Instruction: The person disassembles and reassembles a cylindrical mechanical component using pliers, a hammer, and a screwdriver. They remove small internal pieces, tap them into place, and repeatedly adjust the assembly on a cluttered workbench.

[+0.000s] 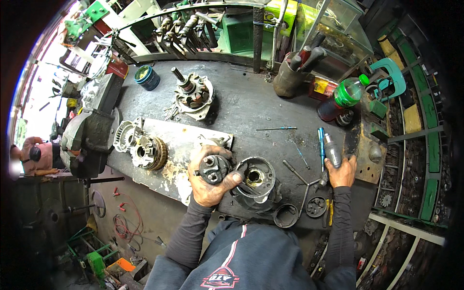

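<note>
Head: L grip (209, 192) round dk metal part (213, 169), R grip (342, 173) round gray tool (332, 149), red-wht shirt logo (221, 279)

A clear bottle (342, 99) of dark red liquid, with a green cap and green label, stands on the worktop (237, 106). Just left of the bottle sits a red-and-yellow box (323, 88); past that, a dark canister (289, 81) full of dark-handled tools. Behind the bottle is a glass-sided case (338, 50); to its right, a teal frame-like piece (398, 83) and, farther out, a green-railed rack (428, 111) of metal parts. Well left of the bottle are a blue tub (147, 78) and, farther still, a heavy bench vise (87, 135). Farthest left of it, a person in pink (37, 157) shows near the rim.
</note>
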Demonstrator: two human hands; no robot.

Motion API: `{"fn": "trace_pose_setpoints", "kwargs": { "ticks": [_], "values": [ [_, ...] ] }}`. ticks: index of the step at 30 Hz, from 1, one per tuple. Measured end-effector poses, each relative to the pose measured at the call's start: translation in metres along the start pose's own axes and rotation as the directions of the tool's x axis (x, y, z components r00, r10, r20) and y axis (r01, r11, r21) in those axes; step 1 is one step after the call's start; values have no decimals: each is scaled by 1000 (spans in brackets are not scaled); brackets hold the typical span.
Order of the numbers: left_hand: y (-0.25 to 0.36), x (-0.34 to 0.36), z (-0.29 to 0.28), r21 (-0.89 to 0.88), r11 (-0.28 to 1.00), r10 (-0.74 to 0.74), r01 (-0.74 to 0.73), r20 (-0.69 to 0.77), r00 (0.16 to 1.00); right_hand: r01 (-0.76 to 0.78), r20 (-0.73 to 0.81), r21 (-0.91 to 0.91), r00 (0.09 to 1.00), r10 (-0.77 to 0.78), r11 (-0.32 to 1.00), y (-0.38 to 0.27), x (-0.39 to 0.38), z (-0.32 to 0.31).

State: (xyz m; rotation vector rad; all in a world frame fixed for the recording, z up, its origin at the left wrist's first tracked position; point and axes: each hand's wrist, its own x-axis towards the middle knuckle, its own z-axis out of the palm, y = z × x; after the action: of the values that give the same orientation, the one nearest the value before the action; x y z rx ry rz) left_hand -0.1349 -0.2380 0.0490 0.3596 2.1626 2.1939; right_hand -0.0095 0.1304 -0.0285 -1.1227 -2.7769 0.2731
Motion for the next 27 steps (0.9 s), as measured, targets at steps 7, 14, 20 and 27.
{"fn": "trace_pose_setpoints", "kwargs": {
  "ticks": [7, 14, 20, 27],
  "values": [
    [-15, -3, -10, -125, 991, 60, -47, 101, 993, 48, -18, -184, 998, -52, 982, -2, 16, -7],
    [-21, -4, -7, -201, 977, 87, -73, 64, 994, 40, -26, -198, 999, -46, 979, -9, 28, -29],
    [-33, 0, -5, -415, 908, -66, 54, -15, 998, 111, -73, 12, 991, -110, 994, 4, 9, -41],
    [-46, 8, -9, -589, 807, -69, 35, -36, 997, 41, -107, 161, 994, -23, 986, 8, -20, -53]
  ]
}}
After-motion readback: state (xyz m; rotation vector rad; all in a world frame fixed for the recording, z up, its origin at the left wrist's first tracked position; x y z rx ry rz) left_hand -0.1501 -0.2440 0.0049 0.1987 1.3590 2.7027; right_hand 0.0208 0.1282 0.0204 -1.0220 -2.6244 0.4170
